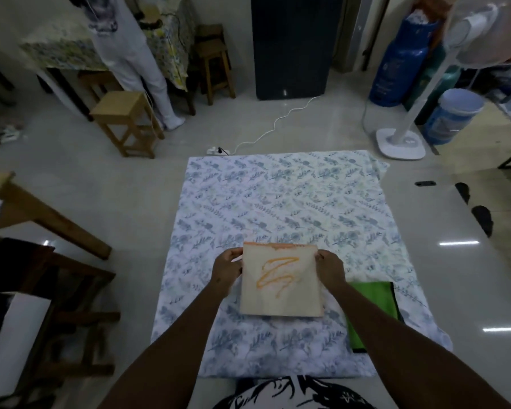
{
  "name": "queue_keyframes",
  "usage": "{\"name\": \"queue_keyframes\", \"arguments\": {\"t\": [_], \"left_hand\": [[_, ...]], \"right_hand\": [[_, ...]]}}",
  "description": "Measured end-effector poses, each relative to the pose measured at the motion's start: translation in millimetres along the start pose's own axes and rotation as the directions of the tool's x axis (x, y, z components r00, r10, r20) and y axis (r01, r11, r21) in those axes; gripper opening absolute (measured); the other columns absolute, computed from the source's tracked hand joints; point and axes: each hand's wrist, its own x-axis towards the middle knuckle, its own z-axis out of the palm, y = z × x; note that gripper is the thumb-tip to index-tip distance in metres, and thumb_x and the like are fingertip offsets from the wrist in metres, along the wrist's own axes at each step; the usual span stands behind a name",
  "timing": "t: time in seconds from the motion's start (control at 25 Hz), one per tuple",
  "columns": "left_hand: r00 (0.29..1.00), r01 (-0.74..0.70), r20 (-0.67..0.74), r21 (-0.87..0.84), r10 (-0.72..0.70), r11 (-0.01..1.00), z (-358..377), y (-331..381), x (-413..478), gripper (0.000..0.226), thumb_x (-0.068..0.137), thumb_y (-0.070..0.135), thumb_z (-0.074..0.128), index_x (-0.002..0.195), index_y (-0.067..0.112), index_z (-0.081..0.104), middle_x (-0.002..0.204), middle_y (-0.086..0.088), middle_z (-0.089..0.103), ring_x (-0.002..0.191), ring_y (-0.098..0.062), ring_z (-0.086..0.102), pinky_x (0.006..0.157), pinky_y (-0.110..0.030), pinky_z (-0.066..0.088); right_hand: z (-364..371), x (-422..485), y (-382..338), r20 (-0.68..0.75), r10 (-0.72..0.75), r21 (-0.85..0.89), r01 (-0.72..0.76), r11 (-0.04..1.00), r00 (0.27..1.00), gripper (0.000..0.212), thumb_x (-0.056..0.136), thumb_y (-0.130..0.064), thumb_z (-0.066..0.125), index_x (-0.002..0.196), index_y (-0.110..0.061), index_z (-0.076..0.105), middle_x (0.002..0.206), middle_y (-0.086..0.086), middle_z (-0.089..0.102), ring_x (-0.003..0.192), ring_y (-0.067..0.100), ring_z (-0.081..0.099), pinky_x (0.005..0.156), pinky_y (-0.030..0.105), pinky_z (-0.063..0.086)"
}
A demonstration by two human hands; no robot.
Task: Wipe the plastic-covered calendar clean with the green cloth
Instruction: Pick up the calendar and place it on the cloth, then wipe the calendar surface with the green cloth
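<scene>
The plastic-covered calendar is a pale square with an orange binding along its far edge and an orange squiggle smeared across its middle. It sits over the near part of a floral sheet spread on the floor. My left hand grips its upper left edge and my right hand grips its upper right edge. The green cloth lies folded on the sheet just right of the calendar, partly hidden under my right forearm.
A power strip and white cable lie beyond the sheet. A standing fan stands at the back right near blue gas cylinders. Wooden stools and a person in white stand at the back left. Wooden furniture is on the left.
</scene>
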Motion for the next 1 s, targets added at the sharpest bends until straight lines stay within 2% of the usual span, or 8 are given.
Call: {"name": "queue_keyframes", "arguments": {"t": [0.16, 0.28, 0.44, 0.52, 0.68, 0.76, 0.88, 1.0], "left_hand": [[0.998, -0.023, 0.065, 0.079, 0.017, 0.997, -5, -12, -1, 0.031, 0.09, 0.003, 0.061, 0.12, 0.01, 0.065, 0.128, -0.015, 0.064, 0.112, -0.027, 0.063, 0.09, -0.04, 0.054], [0.99, -0.129, 0.093, 0.248, 0.109, 0.96, -5, -15, -7, 0.039, 0.09, 0.0, 0.053, 0.116, 0.026, 0.064, 0.126, -0.004, 0.064, 0.108, -0.016, 0.064, 0.081, -0.025, 0.055], [0.893, -0.431, 0.262, 0.729, 0.366, 0.531, 6, -35, -13, 0.054, 0.096, 0.015, 0.049, 0.148, 0.013, 0.034, 0.157, -0.004, 0.034, 0.145, -0.021, 0.029, 0.12, -0.034, 0.028], [0.836, -0.538, 0.421, 0.753, 0.351, 0.378, 22, -47, -21, 0.053, 0.099, 0.024, 0.043, 0.15, 0.017, 0.031, 0.16, -0.001, 0.027, 0.148, -0.018, 0.021, 0.122, -0.035, 0.023], [0.704, -0.706, 0.653, 0.685, 0.279, 0.179, 68, -64, -38, 0.056, 0.099, 0.026, 0.042, 0.152, 0.016, 0.026, 0.163, -0.001, 0.019, 0.151, -0.018, 0.013, 0.122, -0.028, 0.007], [0.653, -0.753, 0.713, 0.646, 0.253, 0.123, 91, -68, -44, 0.058, 0.099, 0.026, 0.043, 0.152, 0.015, 0.024, 0.163, -0.002, 0.016, 0.151, -0.02, 0.01, 0.123, -0.029, 0.006], [0.615, -0.785, 0.755, 0.614, 0.228, 0.084, 118, -73, -54, 0.06, 0.098, 0.028, 0.044, 0.152, 0.012, 0.025, 0.163, -0.006, 0.017, 0.151, -0.023, 0.011, 0.124, -0.033, 0.008], [0.586, -0.805, 0.79, 0.593, 0.179, 0.016, 134, -79, -59, 0.06, 0.097, 0.027, 0.042, 0.152, 0.012, 0.024, 0.163, -0.006, 0.016, 0.152, -0.024, 0.009, 0.124, -0.036, 0.011]], "right_hand": [[11, -3, -7, 0.022, 0.039, -0.023, -0.039, 0.999, 0.999, 0.041, 0.085, 0.014, 0.035, 0.121, 0.008, 0.055, 0.118, 0.03, 0.059, 0.107, 0.039, 0.059, 0.088, 0.039, 0.05], [17, -14, -4, 0.008, -0.094, -0.131, 0.094, 0.987, 0.996, 0.053, 0.083, 0.018, 0.032, 0.133, 0.006, 0.045, 0.125, 0.027, 0.052, 0.112, 0.037, 0.051, 0.098, 0.04, 0.043], [17, -33, 14, 0.002, -0.266, -0.342, 0.251, 0.906, 0.964, 0.05, 0.091, 0.006, 0.043, 0.14, 0.002, 0.041, 0.137, 0.022, 0.052, 0.125, 0.033, 0.049, 0.109, 0.039, 0.039], [10, -44, 32, -0.038, -0.291, -0.368, 0.258, 0.893, 0.956, 0.046, 0.092, -0.006, 0.053, 0.137, -0.002, 0.047, 0.136, 0.02, 0.056, 0.128, 0.035, 0.05, 0.11, 0.044, 0.039], [-8, -69, 80, -0.012, -0.191, -0.535, 0.155, 0.83, 0.981, 0.061, 0.094, -0.041, 0.052, 0.148, -0.019, 0.035, 0.159, 0.006, 0.031, 0.148, 0.032, 0.022, 0.116, 0.055, 0.025], [-20, -81, 97, -0.026, -0.12, -0.577, 0.083, 0.813, 0.992, 0.066, 0.093, -0.058, 0.036, 0.149, -0.024, 0.032, 0.161, 0.008, 0.026, 0.148, 0.038, 0.02, 0.113, 0.062, 0.023], [-33, -94, 119, -0.013, -0.039, -0.619, 0.023, 0.785, 0.999, 0.093, 0.075, -0.078, -0.011, 0.151, -0.036, 0.022, 0.164, 0.008, 0.012, 0.15, 0.038, 0.01, 0.116, 0.063, 0.014], [-37, -95, 129, 0.002, -0.011, -0.61, 0.01, 0.792, 1.0, 0.078, 0.081, -0.075, -0.001, 0.149, -0.044, 0.019, 0.165, 0.004, 0.005, 0.151, 0.034, 0.004, 0.118, 0.058, 0.011]]}}
